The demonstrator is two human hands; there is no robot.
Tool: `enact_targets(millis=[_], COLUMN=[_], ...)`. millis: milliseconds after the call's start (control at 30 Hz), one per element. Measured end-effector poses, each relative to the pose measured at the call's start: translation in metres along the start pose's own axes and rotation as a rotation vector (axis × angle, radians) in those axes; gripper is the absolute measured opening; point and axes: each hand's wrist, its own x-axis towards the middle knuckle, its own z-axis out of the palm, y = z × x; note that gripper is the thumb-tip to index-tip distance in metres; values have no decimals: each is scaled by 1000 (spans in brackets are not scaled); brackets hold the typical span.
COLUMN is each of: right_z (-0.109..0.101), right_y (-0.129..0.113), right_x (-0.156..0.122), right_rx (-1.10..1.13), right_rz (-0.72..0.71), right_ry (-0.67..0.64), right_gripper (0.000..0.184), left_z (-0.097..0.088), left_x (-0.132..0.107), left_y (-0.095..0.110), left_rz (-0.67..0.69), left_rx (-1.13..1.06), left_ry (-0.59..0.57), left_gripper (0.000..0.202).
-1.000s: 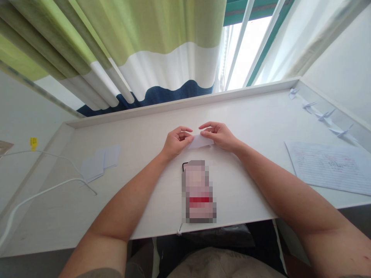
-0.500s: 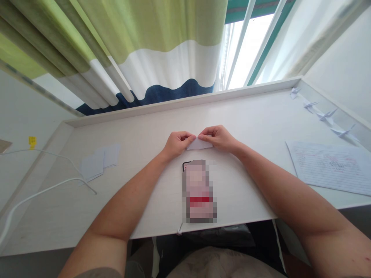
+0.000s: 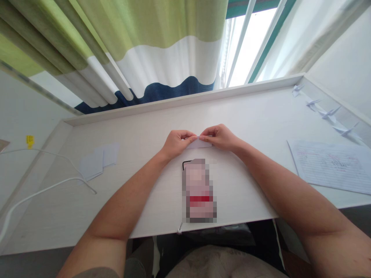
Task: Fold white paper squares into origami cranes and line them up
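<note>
My left hand [image 3: 176,143] and my right hand [image 3: 218,138] meet at the middle of the white table [image 3: 255,116]. Their fingertips pinch the top edge of a folded white paper strip [image 3: 199,144] from both ends. The fingers hide part of the fold, and the strip's lower edge rests near the tabletop. Just below my wrists lies a flat oblong object [image 3: 198,191], pixelated so that its kind cannot be told, with a red band across it.
Several white paper squares [image 3: 98,162] and a white cable [image 3: 49,189] lie at the left. A lined paper sheet [image 3: 330,166] lies at the right. Several small paper cranes [image 3: 327,114] stand along the far right ledge. A striped curtain [image 3: 162,50] hangs beyond the table.
My fingertips have drawn closer along the strip's top edge, and less of the paper shows. The view has tilted slightly.
</note>
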Motion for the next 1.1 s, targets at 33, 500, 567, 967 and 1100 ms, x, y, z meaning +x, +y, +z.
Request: enact_targets(millis=[33, 500, 567, 967, 1100], right_z=[0, -2, -3, -3, -3], right_y=[0, 1, -1, 0, 1], right_x=[0, 0, -1, 0, 0], right_rx=[-6, -39, -72, -103, -93], right_rz=[-1, -101, -124, -111, -101], right_ry=[-2, 37, 47, 46, 44], right_gripper=[44, 34, 33, 29, 32], left_z=[0, -9, -11, -9, -12], left_x=[0, 3, 3, 0, 1], left_y=[1, 12, 14, 18, 21], left_rz=[-9, 6, 27, -70, -53], left_rx=[8, 239, 302, 209, 261], left_ry=[-2, -168, -205, -174, -218], left_gripper=[29, 40, 45, 38, 39])
